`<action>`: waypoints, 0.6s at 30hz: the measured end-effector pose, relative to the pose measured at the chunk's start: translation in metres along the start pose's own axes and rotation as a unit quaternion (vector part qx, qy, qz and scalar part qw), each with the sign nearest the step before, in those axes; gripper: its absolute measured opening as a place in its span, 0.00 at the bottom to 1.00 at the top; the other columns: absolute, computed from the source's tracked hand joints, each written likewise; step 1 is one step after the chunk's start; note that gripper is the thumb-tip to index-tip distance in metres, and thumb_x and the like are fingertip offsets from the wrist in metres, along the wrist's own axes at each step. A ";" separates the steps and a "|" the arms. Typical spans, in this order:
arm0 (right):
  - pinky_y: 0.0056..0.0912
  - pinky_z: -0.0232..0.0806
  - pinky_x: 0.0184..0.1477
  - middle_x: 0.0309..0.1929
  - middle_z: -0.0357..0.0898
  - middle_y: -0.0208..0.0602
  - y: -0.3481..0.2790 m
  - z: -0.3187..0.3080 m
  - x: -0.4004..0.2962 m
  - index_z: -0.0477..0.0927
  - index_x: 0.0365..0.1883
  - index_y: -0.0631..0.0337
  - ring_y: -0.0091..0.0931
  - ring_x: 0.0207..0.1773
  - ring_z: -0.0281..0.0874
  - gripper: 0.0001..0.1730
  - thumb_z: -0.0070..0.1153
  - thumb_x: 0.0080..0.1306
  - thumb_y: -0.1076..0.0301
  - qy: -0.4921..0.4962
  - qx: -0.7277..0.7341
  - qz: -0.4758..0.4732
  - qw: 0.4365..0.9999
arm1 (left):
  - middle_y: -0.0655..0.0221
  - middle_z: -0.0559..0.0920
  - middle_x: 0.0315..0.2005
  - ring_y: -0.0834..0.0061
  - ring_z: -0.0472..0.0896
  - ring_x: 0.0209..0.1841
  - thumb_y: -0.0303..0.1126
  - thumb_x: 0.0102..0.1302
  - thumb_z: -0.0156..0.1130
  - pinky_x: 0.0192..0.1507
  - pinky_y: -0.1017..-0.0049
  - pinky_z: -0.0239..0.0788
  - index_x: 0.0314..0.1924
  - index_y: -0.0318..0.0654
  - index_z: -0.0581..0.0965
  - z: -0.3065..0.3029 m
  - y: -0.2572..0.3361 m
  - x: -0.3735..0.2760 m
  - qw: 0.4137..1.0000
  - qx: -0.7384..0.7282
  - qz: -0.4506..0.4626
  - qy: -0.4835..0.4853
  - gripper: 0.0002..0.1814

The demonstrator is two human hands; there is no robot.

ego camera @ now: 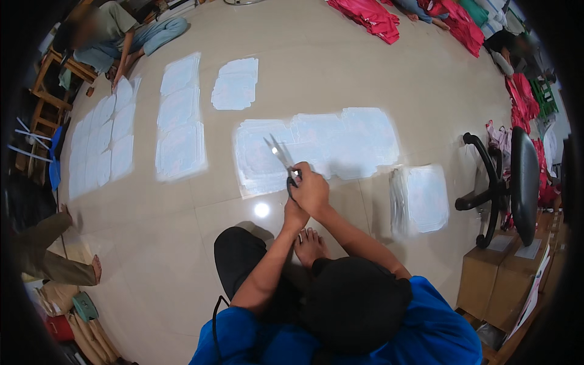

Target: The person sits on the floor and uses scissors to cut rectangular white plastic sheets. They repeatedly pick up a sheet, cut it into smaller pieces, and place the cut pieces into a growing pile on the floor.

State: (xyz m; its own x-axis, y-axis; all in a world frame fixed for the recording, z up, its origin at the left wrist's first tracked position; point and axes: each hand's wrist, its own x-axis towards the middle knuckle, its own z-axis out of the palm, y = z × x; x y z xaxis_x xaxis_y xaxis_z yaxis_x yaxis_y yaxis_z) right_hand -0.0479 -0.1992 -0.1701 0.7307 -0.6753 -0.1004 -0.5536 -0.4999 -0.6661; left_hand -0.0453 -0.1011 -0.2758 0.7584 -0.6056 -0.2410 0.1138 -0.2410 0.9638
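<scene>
My right hand [311,188] is closed on the black handle of a pair of scissors [283,157], whose blades point up and to the left, slightly apart. Close below it, my left hand [295,215] touches or nearly touches the right one; whether it holds anything is hidden. Under and beyond the blades, pale sheets [319,137] lie overlapping in a wide group on the tiled floor. To the right stands a thick stack of similar sheets [426,198]. Further groups of sheets [181,114] lie at the left, with a smaller group [235,84] beyond.
A seated person [114,36] at the upper left reaches to more sheets [102,139]. Another person's legs [50,251] show at the left edge. At right are an overturned office chair [495,187] and cardboard boxes [490,278]. Red fabric [369,18] lies at the top.
</scene>
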 end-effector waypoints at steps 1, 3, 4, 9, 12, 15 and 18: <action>0.46 0.78 0.41 0.32 0.88 0.37 -0.005 0.006 -0.002 0.80 0.53 0.53 0.41 0.36 0.88 0.23 0.69 0.60 0.64 -0.007 0.007 -0.010 1.000 | 0.64 0.88 0.51 0.62 0.86 0.54 0.31 0.74 0.64 0.56 0.68 0.74 0.64 0.34 0.75 0.006 -0.008 -0.002 1.000 -0.013 0.013 0.020 0.22; 0.46 0.79 0.41 0.32 0.89 0.37 -0.012 0.014 -0.005 0.81 0.54 0.53 0.41 0.36 0.89 0.23 0.70 0.60 0.63 -0.021 0.020 -0.029 0.999 | 0.62 0.88 0.48 0.66 0.86 0.50 0.28 0.74 0.64 0.54 0.72 0.75 0.61 0.35 0.75 0.008 -0.019 -0.001 0.996 -0.027 0.036 0.076 0.18; 0.42 0.79 0.41 0.32 0.89 0.37 -0.013 0.014 -0.009 0.81 0.54 0.54 0.38 0.36 0.89 0.25 0.72 0.59 0.62 -0.027 0.018 -0.032 0.999 | 0.62 0.88 0.48 0.67 0.87 0.49 0.28 0.74 0.63 0.53 0.72 0.76 0.60 0.35 0.75 0.005 -0.022 0.000 0.995 -0.066 0.004 0.078 0.17; 0.39 0.77 0.37 0.30 0.87 0.36 0.022 -0.011 -0.041 0.79 0.54 0.59 0.31 0.33 0.88 0.28 0.76 0.62 0.55 -0.006 0.120 -0.008 0.993 | 0.60 0.87 0.46 0.71 0.86 0.42 0.29 0.77 0.59 0.44 0.73 0.78 0.55 0.35 0.75 -0.008 -0.015 0.004 0.956 -0.232 -0.159 0.086 0.10; 0.33 0.76 0.34 0.29 0.86 0.35 0.075 -0.033 -0.071 0.79 0.53 0.63 0.25 0.32 0.86 0.27 0.74 0.65 0.54 -0.038 0.242 0.106 0.964 | 0.56 0.87 0.46 0.74 0.82 0.33 0.32 0.81 0.54 0.33 0.74 0.76 0.47 0.35 0.72 0.004 0.018 -0.001 0.922 -0.291 -0.234 0.105 0.07; 0.29 0.75 0.34 0.30 0.85 0.35 0.103 -0.040 -0.112 0.79 0.52 0.64 0.24 0.32 0.84 0.26 0.73 0.68 0.53 -0.101 0.417 0.247 0.869 | 0.54 0.87 0.48 0.73 0.83 0.34 0.32 0.82 0.52 0.34 0.74 0.77 0.47 0.35 0.70 0.004 0.013 0.001 0.892 -0.353 -0.257 0.113 0.07; 0.28 0.75 0.34 0.31 0.85 0.35 0.120 -0.046 -0.145 0.80 0.51 0.64 0.24 0.32 0.84 0.24 0.71 0.69 0.53 -0.148 0.453 0.294 0.828 | 0.49 0.86 0.47 0.69 0.86 0.33 0.31 0.83 0.47 0.32 0.74 0.78 0.55 0.36 0.64 0.011 0.009 -0.004 0.892 -0.360 -0.244 0.123 0.08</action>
State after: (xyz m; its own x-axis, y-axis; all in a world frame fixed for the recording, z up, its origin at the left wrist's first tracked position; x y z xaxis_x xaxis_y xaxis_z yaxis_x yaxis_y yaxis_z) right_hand -0.2383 -0.1866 -0.2015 0.5811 -0.4269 -0.6929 -0.4200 0.5719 -0.7046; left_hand -0.0540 -0.1091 -0.2680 0.6131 -0.3549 -0.7058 0.7850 0.1731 0.5949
